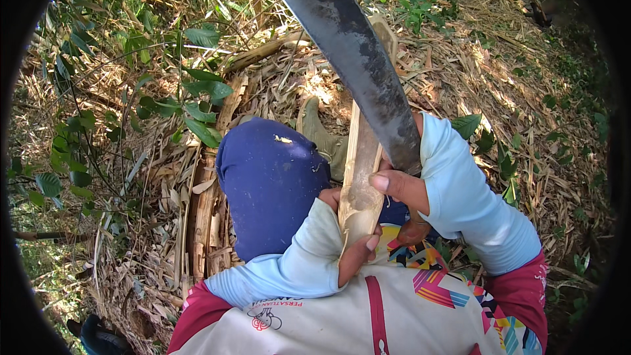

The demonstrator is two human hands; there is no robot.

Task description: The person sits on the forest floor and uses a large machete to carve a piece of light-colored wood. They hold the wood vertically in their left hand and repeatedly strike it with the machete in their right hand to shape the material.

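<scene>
Head view looks down on a person who sits on ground covered with dry leaves and husks. The bamboo strip [361, 164] is long and narrow, and its long axis runs almost straight away from the body, from the chest up past the blue trouser knee [266, 177] toward the olive boot [319, 133]. Its near end is pale, fibrous and freshly split; the far end is flat and tan. The left hand [351, 243] is wrapped tight around the near end of the strip. The right hand [402, 194] is closed around the handle of the machete [351, 52], with the thumb pressed on the strip. The blade is dark, wide and worn, and it points up and to the left, away from the body. Both hands are close together, nearly touching. Green leaves [197, 98] grow on the left side.
</scene>
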